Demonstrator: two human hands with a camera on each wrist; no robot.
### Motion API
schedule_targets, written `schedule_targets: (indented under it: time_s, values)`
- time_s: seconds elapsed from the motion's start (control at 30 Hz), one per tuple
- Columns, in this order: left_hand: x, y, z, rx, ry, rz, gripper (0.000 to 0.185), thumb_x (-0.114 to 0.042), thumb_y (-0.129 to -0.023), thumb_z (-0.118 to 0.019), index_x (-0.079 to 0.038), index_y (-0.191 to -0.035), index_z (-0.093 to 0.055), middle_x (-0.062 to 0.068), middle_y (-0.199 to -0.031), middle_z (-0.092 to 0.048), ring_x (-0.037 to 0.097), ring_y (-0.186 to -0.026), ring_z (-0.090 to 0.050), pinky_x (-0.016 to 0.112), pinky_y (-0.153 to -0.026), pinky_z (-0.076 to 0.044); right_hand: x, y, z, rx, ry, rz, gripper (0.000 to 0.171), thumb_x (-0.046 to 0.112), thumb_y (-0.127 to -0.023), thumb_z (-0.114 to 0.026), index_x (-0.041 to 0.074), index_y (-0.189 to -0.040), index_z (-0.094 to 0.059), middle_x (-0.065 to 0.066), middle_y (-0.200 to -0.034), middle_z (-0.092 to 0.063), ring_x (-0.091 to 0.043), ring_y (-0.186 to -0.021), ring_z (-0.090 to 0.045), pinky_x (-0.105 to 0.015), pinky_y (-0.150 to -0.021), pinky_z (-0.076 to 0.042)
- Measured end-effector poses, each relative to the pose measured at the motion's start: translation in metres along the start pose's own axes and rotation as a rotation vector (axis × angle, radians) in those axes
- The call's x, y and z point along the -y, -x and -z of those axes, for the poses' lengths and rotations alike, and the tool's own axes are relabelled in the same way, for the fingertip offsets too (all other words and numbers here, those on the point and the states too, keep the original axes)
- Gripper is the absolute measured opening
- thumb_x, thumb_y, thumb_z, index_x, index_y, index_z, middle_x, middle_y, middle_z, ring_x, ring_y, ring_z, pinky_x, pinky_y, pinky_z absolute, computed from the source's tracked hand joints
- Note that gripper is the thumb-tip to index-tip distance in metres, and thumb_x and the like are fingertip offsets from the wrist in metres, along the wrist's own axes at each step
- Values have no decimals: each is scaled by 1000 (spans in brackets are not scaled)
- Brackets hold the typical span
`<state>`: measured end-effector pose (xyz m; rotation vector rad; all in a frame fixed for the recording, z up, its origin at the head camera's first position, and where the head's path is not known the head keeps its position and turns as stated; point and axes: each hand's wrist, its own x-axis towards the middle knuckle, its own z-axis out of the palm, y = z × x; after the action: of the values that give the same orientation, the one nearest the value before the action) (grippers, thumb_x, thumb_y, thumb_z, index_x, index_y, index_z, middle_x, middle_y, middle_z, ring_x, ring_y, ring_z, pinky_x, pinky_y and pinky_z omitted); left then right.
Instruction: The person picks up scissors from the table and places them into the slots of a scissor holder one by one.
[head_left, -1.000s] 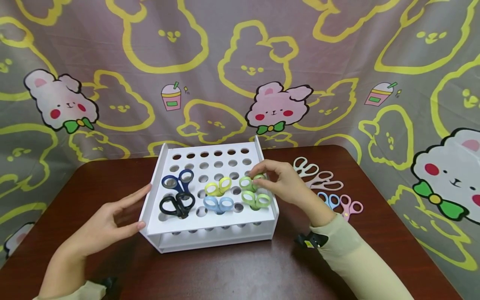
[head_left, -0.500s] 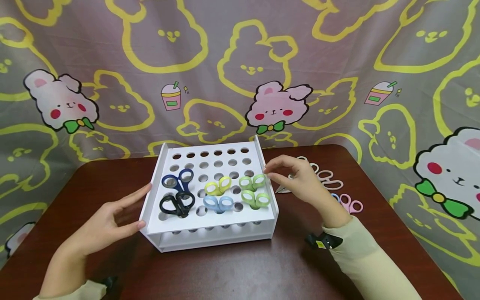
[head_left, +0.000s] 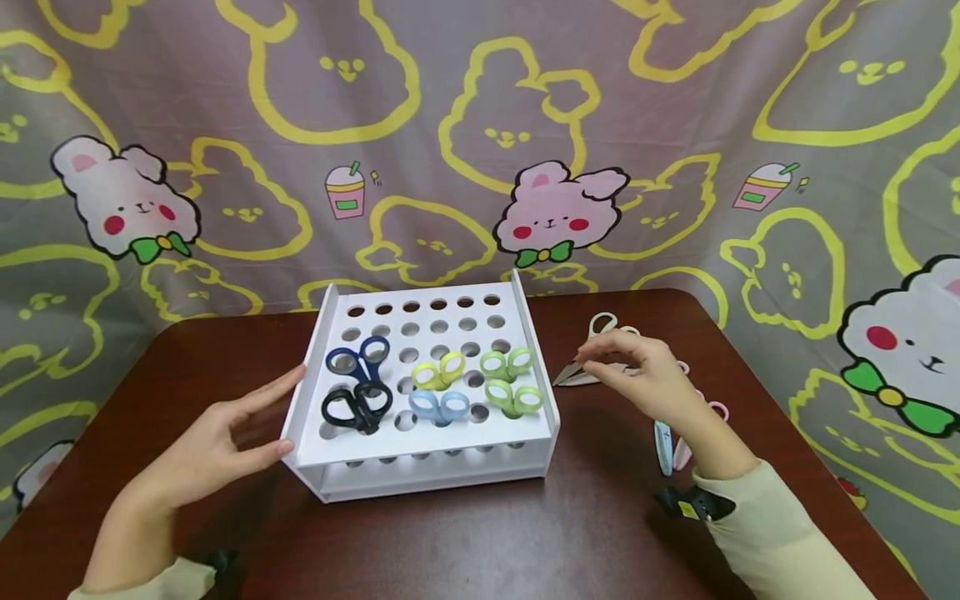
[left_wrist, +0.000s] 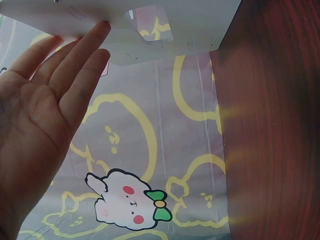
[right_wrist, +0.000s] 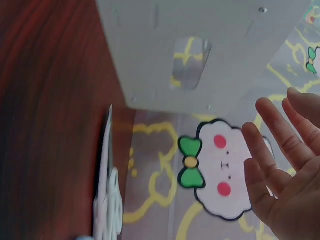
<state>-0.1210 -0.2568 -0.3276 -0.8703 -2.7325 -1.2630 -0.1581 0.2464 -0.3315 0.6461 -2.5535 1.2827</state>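
Observation:
A white rack with rows of round holes stands on the table. Scissors sit handles up in its holes: navy, black, yellow, light blue, and two green pairs, one behind the other. At the rack's left side wall, my left hand rests its fingertips and thumb, fingers fairly straight. My right hand hovers right of the rack with loosely bent fingers and nothing held. Below it lie pale scissors, partly hidden by the hand, their blades pointing toward the rack.
Light blue scissors and pink scissors lie farther right, partly covered by the right wrist. The dark wooden table ends at a patterned curtain behind and on both sides.
My right hand has let go of the rear green scissors, now sitting in the rack, and moved right over the pale scissors on the table. The left hand stays put.

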Motion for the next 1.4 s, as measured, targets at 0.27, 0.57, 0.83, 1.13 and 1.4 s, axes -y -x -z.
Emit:
schedule_targets:
  time_s: [0.27, 0.57, 0.83, 1.13, 1.4]
  values:
    - [1, -1, 0, -1, 7, -11, 82, -2, -83, -77, -12, -154, -36, -27, -151, -38, -16, -121, -48, 11, -85, -51, -21, 23, 21, -3, 96, -30, 20, 3, -88, -73, 10, -107, -73, -4, -100, -72, 5, -94, -63, -13, -83, -52]
    - [1, 0, 0, 1, 5, 3, 82, -3, -84, -76, -14, -155, -36, -27, -151, -37, -16, -122, -47, 11, -85, -50, -44, 44, 46, -26, 172, -140, 21, 7, -88, -74, 7, -109, -71, 0, -102, -71, 5, -77, -62, -20, -60, -51]
    - [2, 1, 1, 6, 14, -4, 82, -2, -84, -76, -13, -155, -36, -26, -152, -37, -15, -122, -48, 10, -86, -50, -63, 52, 61, -22, 265, -184, 25, 13, -88, -76, 11, -113, -72, 4, -106, -73, 15, -91, -54, -16, -74, -44]
    - [1, 0, 1, 4, 20, -7, 82, -2, -84, -76, -13, -155, -36, -26, -152, -38, -15, -122, -49, 10, -86, -50, -82, 61, 71, 5, 353, -198, 26, 14, -87, -76, 4, -110, -71, -20, -112, -70, 12, -88, -49, -19, -70, -42]
    - [0, 0, 0, 0, 0, 14, 82, -4, -84, -76, -15, -155, -36, -27, -151, -38, -16, -122, -47, 11, -86, -50, -91, 66, 76, 99, 382, -309, 31, 14, -88, -74, 0, -115, -68, -22, -111, -69, -20, -87, -59, -28, -70, -47]
